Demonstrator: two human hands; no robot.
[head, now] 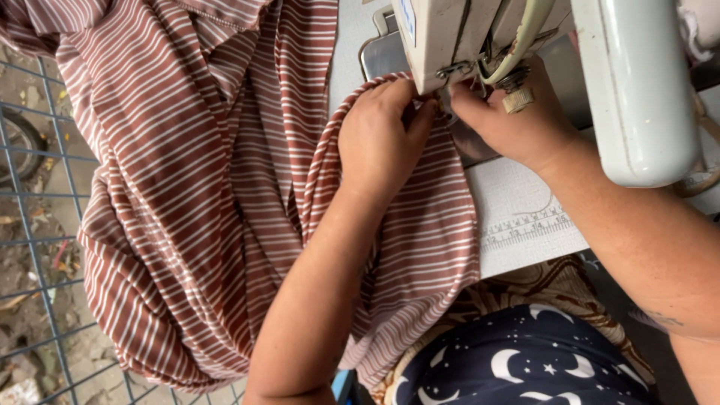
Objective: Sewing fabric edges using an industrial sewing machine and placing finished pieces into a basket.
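Your left hand (382, 139) is closed on the folded edge of the striped knit fabric (202, 195), fingers curled over the hem and pinching it just in front of the sewing machine head (450, 37). Your right hand (514, 124) sits just beside it on the far side of the presser foot area, fingertips pressed down on the same fabric edge; the machine head hides those fingertips, so you cannot tell whether they pinch the cloth or only hold it flat.

The fabric, reddish brown with thin white stripes, lies with its working edge on the sewing table (525, 217) near the table's front edge. The bulk spills off the table's left side and hangs down over your lap, next to a wire grid (45, 247).

Judging by its loose folds, this is a thin, soft, stretchy jersey: light, limp, and prone to curling and sliding. The hanging bulk will likely drag on the seam. Take hold at the folded hem close to the needle, with both hands flat and near each other, and avoid pulling along the stripes, which would probably stretch the edge.
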